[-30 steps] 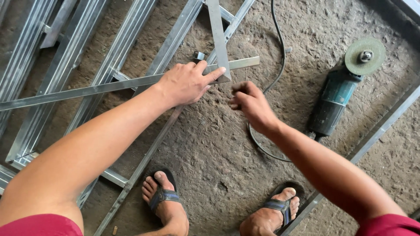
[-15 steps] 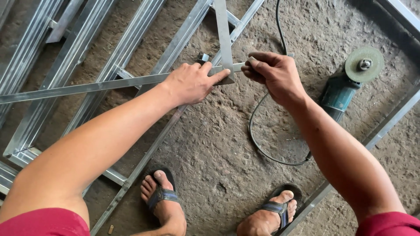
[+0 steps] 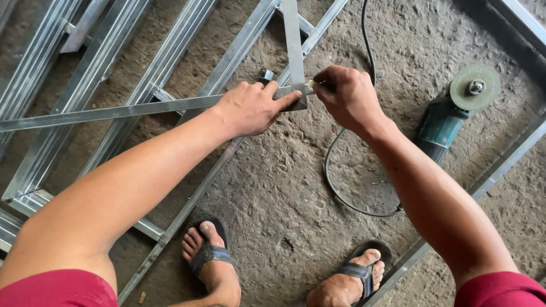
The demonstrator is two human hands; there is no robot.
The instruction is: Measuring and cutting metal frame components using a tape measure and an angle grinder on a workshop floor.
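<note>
The right hand [image 3: 348,98], which hung clear over the bare floor a second ago, has come up to the end of the long flat grey metal strip [image 3: 114,112] and now pinches a small pale stub [image 3: 311,85], perhaps chalk or a marker; the view is too coarse to say. So marking at the strip's end looks under way. The left hand [image 3: 253,107] stays pressed flat on that strip, fingers spread, not closed around it. A second narrow steel strip [image 3: 292,45] crosses the first at its end, square to it. Beyond the strip lie ribbed galvanised channels [image 3: 102,62]. Right of the strip rests a teal angle grinder [image 3: 449,116] with a greenish disc on rough, pitted concrete floor [image 3: 284,199].
</note>
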